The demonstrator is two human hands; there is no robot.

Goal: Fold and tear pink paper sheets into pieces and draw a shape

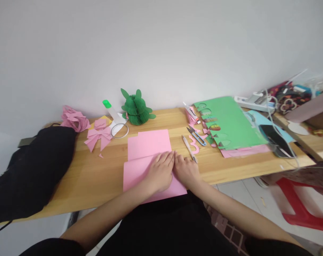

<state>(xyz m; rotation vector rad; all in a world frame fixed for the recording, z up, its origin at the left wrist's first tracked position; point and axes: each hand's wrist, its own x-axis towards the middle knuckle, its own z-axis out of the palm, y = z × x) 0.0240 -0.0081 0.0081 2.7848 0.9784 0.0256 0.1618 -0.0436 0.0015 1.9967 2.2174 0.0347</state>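
Pink paper (136,174) on a wooden table (97,174)

Black bag (48,156) left, below a pale wall (161,49). Centre: left hand (160,169) flat on the paper, right hand (186,170) curled there, grip unclear. Red stool (291,197) right, on tiled floor (234,195).

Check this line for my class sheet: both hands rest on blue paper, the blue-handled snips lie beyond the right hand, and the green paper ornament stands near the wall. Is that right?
Not quite: the paper under the left hand and right hand is pink, not blue, as the head view shows. The blue-handled snips and green paper ornament are as you said.
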